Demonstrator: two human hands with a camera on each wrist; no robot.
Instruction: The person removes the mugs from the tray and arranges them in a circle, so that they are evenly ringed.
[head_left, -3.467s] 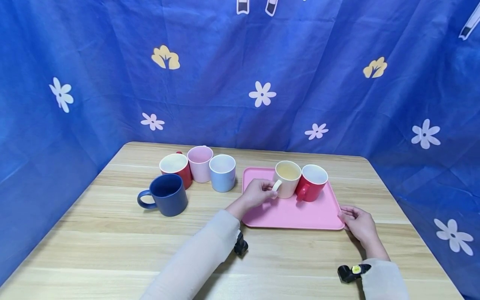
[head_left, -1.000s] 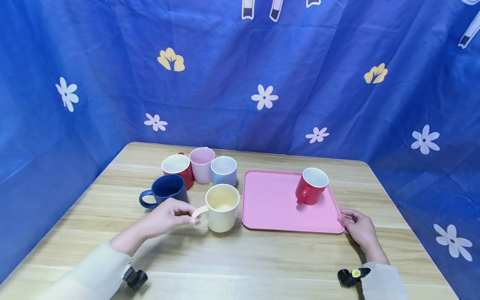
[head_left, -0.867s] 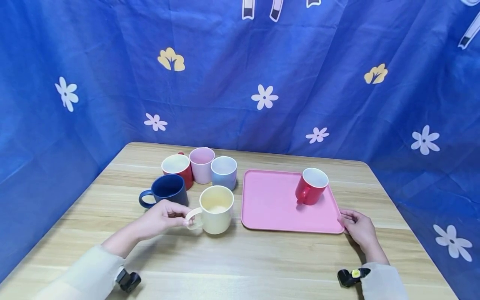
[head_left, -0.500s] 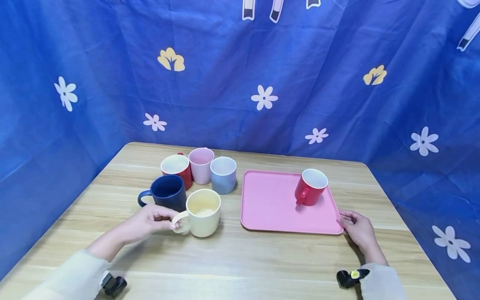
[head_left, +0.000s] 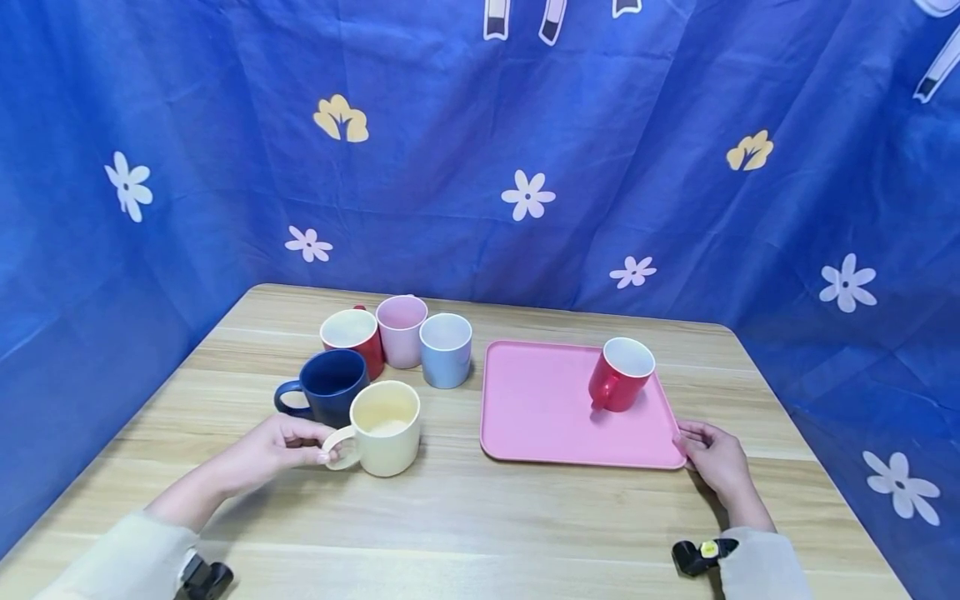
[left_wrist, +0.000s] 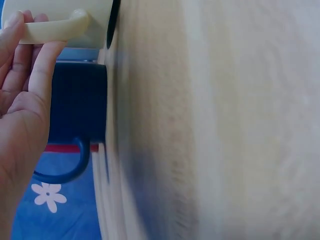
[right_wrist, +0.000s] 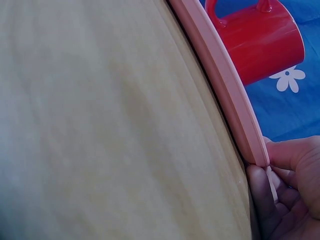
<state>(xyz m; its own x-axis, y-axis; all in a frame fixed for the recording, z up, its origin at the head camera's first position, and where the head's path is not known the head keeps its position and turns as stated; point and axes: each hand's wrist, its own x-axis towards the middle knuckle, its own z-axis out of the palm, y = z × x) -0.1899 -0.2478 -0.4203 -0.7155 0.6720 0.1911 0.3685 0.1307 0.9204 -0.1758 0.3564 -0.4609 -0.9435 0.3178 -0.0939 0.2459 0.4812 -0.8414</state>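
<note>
My left hand (head_left: 273,454) pinches the handle of a cream mug (head_left: 386,437), which stands upright low over the table, in front of a dark blue mug (head_left: 334,390). In the left wrist view thumb and fingers close round the cream handle (left_wrist: 55,30), and the blue mug's side shows just beyond them. My right hand (head_left: 716,458) grips the near right corner of a pink tray (head_left: 562,417). The right wrist view shows the thumb on the tray's rim (right_wrist: 230,85) and fingers beneath it. A red mug (head_left: 618,383) with white inside stands at the tray's right side.
Behind the blue mug stand a red mug (head_left: 360,337) with a pale inside, a pink mug (head_left: 402,337) and a light blue mug (head_left: 446,354), close together. A blue patterned cloth (head_left: 450,125) hangs behind the wooden table (head_left: 480,533).
The cream mug, held by its handle, has left the tray and travelled left to the front of the blue mug. My right hand stays at the tray corner.
</note>
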